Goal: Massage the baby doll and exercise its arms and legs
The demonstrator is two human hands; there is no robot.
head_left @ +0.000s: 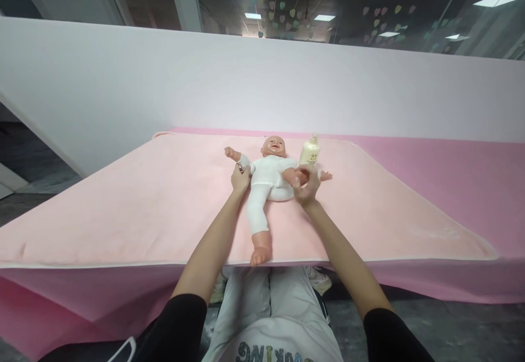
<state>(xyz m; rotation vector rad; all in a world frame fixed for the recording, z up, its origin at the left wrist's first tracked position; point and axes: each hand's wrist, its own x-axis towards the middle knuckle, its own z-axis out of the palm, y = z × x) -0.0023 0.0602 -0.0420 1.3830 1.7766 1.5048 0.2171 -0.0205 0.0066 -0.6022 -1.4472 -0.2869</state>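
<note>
Curling around a bare, flesh-coloured limb of the smiling baby doll with a white cloth body, the right hand has its thumb and fingers close together; the limb looks like a bent-up lower leg, though the fingers partly hide it. The left hand is at the doll's other side, touching the white sleeve, and whether its fingers pinch the cloth or merely rest there I cannot tell. The doll lies face up between the hands, its other leg stretched towards the person. I judge it light, with a soft, yielding torso and limbs that swing loosely, while the shiny head, hands and feet look firm and smooth, perhaps a little slippery. The surest hold is probably under the torso, with the head supported; a limb alone would let the rest flop. Just beyond the right hand stands a pale yellow bottle with a pump-like top. Beneath everything spreads a soft, peach-pink blanket with pale edging, over a brighter pink table covering.
</note>
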